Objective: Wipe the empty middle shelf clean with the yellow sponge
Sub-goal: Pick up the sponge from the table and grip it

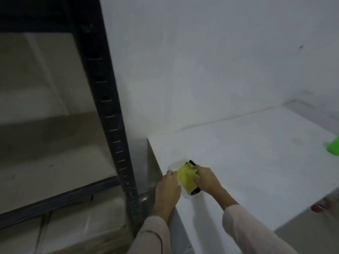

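Fig.: Sponge (185,177) sits in a clear tub (175,165) at the near-left corner of the table (256,153), long axis pointing away from the person. R hand (207,180) comes in from the right w/ fingers curled over the top, apparently gripping it. L hand (167,186) lies flat vs. the tub's left side, fingers straight. Shelf (55,162) is leftward, past the post (110,107). L hand is nearer it, so the carry probably crosses over.
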